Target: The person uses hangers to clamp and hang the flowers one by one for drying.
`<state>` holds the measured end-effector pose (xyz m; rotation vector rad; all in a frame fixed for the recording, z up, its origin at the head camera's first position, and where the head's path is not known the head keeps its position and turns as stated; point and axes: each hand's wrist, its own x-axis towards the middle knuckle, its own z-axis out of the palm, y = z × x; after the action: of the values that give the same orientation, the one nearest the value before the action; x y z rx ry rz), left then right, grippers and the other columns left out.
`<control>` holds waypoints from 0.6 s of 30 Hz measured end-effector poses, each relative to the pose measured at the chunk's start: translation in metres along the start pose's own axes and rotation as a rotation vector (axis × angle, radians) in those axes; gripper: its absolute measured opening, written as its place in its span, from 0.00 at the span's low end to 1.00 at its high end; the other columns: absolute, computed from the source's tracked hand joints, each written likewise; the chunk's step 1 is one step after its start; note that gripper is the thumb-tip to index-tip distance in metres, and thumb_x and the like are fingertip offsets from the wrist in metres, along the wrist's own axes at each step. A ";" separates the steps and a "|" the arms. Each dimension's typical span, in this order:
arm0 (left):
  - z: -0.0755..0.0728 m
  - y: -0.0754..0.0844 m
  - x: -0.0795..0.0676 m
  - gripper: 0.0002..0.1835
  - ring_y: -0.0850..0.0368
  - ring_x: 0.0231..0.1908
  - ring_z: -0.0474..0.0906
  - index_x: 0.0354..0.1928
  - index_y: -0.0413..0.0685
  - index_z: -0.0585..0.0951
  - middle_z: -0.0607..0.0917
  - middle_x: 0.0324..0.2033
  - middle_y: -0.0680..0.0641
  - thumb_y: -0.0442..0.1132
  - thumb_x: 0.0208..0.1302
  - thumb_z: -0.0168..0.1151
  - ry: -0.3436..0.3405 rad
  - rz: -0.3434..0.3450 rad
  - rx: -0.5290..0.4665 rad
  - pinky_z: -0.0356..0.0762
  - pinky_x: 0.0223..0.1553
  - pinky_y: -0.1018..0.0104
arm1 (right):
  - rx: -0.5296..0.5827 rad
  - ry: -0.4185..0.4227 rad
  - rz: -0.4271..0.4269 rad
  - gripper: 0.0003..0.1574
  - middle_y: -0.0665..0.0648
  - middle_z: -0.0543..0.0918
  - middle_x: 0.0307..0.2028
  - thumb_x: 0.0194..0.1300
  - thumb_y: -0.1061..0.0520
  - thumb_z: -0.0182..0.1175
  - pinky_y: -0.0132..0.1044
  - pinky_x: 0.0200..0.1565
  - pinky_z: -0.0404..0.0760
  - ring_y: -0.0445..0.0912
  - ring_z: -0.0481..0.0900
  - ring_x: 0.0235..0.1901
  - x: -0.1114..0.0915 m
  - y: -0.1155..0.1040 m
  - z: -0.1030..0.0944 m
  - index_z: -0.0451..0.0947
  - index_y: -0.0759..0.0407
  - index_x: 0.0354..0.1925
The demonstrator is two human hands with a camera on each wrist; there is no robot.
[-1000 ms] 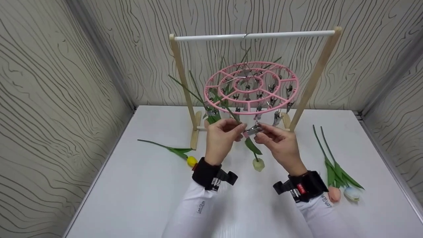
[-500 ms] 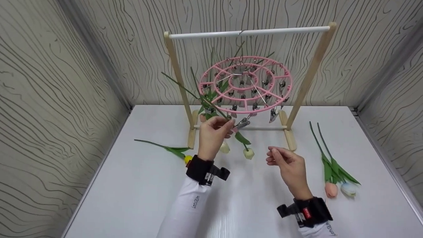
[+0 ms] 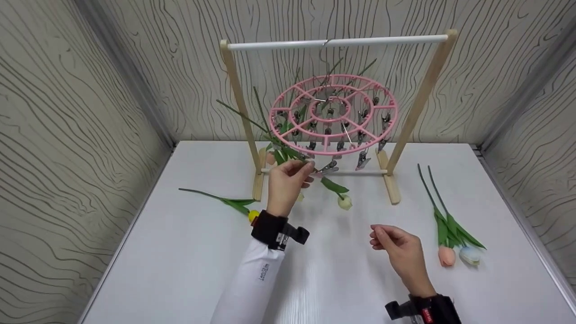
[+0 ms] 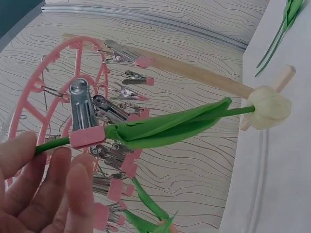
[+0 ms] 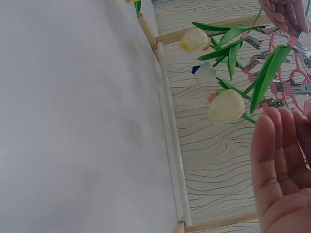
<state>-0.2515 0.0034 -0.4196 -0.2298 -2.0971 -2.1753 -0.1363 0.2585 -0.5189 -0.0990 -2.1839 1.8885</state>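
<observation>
My left hand (image 3: 288,184) pinches the green stem of a white artificial tulip (image 4: 269,108), whose bloom points down and to the right. A metal clip (image 4: 83,111) with pink tips grips that stem just beside my fingertips. The clip hangs at the near edge of a round pink drying rack (image 3: 327,154). Lower and to the right, my right hand (image 3: 400,252) is held above the table with loosely bent fingers and nothing in it. Other tulips hang by clips on the rack's left side, partly hidden behind my left hand; a white bloom (image 5: 227,107) shows in the right wrist view.
The rack hangs from the white rod (image 3: 279,45) of a wooden stand (image 3: 418,103). One yellow tulip (image 3: 236,205) lies on the white table (image 3: 180,270) at left. A peach tulip (image 3: 447,256) and a pale blue tulip (image 3: 470,255) lie at right.
My right hand has let go of the clip and drawn back down and to the right. The clip now bites the tulip stem, while my left hand stays on the stem.
</observation>
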 end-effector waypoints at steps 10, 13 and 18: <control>-0.004 -0.007 -0.002 0.12 0.47 0.34 0.88 0.46 0.42 0.88 0.91 0.36 0.46 0.43 0.69 0.69 0.014 -0.057 0.023 0.87 0.35 0.63 | -0.023 -0.022 0.070 0.13 0.65 0.87 0.37 0.73 0.61 0.63 0.36 0.38 0.87 0.47 0.88 0.34 -0.009 0.009 -0.014 0.84 0.70 0.49; -0.004 -0.008 -0.003 0.13 0.47 0.34 0.88 0.48 0.43 0.88 0.91 0.37 0.46 0.44 0.70 0.68 0.008 -0.072 0.020 0.87 0.36 0.63 | -0.029 -0.009 0.083 0.14 0.63 0.87 0.37 0.73 0.61 0.63 0.35 0.38 0.87 0.46 0.88 0.34 -0.010 0.011 -0.019 0.84 0.71 0.50; -0.004 -0.010 -0.006 0.14 0.49 0.33 0.87 0.49 0.41 0.88 0.90 0.38 0.43 0.43 0.71 0.66 -0.012 -0.065 0.015 0.86 0.36 0.63 | -0.041 0.013 0.109 0.16 0.62 0.88 0.36 0.73 0.60 0.63 0.35 0.38 0.87 0.45 0.88 0.34 -0.009 0.012 -0.028 0.83 0.73 0.52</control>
<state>-0.2474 -0.0008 -0.4307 -0.1768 -2.1560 -2.1985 -0.1224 0.2857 -0.5288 -0.2416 -2.2517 1.8937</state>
